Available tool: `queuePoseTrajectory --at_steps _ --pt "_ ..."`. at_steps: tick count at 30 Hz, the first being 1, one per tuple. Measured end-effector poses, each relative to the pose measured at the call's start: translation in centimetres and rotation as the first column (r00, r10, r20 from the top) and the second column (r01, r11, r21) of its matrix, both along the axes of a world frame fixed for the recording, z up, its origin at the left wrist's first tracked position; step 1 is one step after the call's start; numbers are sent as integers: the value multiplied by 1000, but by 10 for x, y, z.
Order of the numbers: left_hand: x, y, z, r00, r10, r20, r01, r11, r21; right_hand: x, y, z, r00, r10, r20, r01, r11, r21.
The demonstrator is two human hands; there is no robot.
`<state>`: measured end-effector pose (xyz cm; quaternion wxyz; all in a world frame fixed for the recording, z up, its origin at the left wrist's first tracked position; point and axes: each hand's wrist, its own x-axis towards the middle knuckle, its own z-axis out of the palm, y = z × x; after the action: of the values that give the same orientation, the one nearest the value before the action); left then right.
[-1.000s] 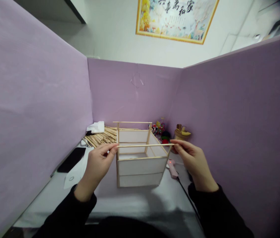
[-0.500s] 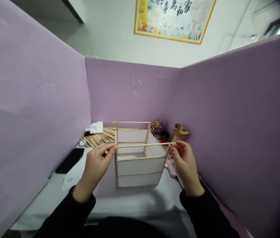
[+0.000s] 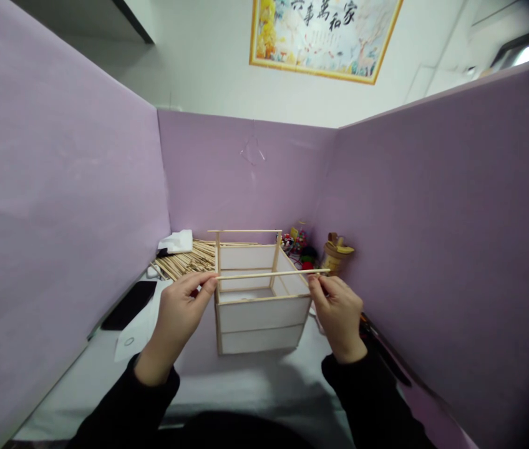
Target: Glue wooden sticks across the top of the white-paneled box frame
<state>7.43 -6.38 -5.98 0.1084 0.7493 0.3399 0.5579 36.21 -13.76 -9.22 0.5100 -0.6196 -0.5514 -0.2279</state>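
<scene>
Head view, items as I log them from my remote seat. One thin wooden stick (image 3: 264, 274): near the centre of the frame, roughly level, spanning above the front edge of the box frame. Left hand (image 3: 181, 308): thumb and fingers pinched on the stick's left end, at the box frame's near left post. Right hand (image 3: 338, 312): fingertips drawn together just under the stick, whose tip juts past them; whether they grip the stick or the near right corner, I cannot tell. One stick-built box frame (image 3: 257, 318) with white panels: open-topped, upright on the worktop (image 3: 250, 383), between the two hands; a crossbar joins its rear posts. Behind it, left of centre: a spread heap of wooden sticks (image 3: 189, 260), with crumpled white paper (image 3: 178, 241) beside it. Left of the left hand: a flat black slab (image 3: 130, 305) and a white sheet (image 3: 139, 335) marked with a small ring. Right of centre, at the rear: small colourful trinkets (image 3: 298, 238) and a brown pot (image 3: 336, 255). Around all: lilac partitions (image 3: 246, 187). Top of frame: a gold-framed picture (image 3: 325, 40).
</scene>
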Motion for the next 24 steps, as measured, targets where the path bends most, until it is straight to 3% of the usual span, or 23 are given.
queuePoseTrajectory --at_steps 7,20,24 --pt "0 1 -1 1000 12 4 -12 1000 6 2 1 -2 999 0 40 0 1000 -2" --pt "1 0 -2 1000 12 9 -12 1000 6 5 3 1 988 89 -129 -93 995 -28" --pt "0 1 -2 1000 12 8 -12 1000 0 19 2 -4 948 170 -271 -200 976 -87"
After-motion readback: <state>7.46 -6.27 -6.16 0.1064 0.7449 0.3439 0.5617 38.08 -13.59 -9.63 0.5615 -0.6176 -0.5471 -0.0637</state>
